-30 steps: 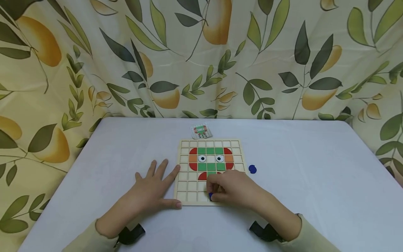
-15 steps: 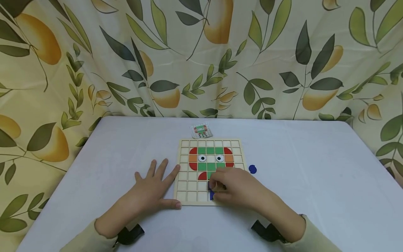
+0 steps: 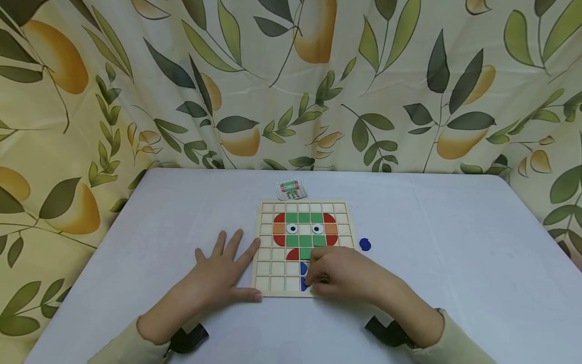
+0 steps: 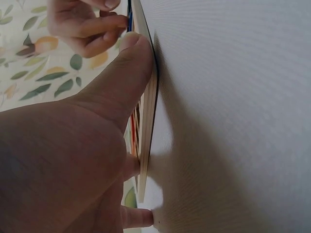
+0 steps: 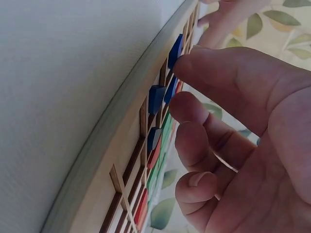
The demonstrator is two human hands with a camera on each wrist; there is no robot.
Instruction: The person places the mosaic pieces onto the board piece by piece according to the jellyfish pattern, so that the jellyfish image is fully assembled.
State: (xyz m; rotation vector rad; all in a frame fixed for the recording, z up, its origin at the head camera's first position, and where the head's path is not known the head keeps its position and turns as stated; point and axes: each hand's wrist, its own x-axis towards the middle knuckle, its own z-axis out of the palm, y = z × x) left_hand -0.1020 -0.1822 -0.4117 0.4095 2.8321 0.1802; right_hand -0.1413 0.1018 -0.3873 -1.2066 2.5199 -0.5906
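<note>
In the head view a wooden grid board (image 3: 278,283) holds green, red and orange tiles and two eye tiles (image 3: 292,229). Two blue tiles (image 3: 303,268) show in its near rows, one above the other. My right hand (image 3: 352,270) is over the board's near right part with fingers bent. In the right wrist view its thumb touches a slightly raised blue tile (image 5: 175,50), and the index finger is apart from the thumb. Other blue tiles (image 5: 156,99) stand in cells beside it. My left hand (image 3: 215,278) lies spread at the board's left edge, thumb (image 4: 138,48) against its near corner.
A small picture card (image 3: 290,188) with a similar coloured figure lies behind the board. Dark blue round pieces (image 3: 365,244) lie on the white table (image 3: 432,227) right of the board. A leaf-and-fruit patterned cloth (image 3: 291,101) hangs behind the table.
My right hand has shifted slightly right, moving off the upper blue tile, which is now in view in its cell above the lower one. My left hand stays in place.
</note>
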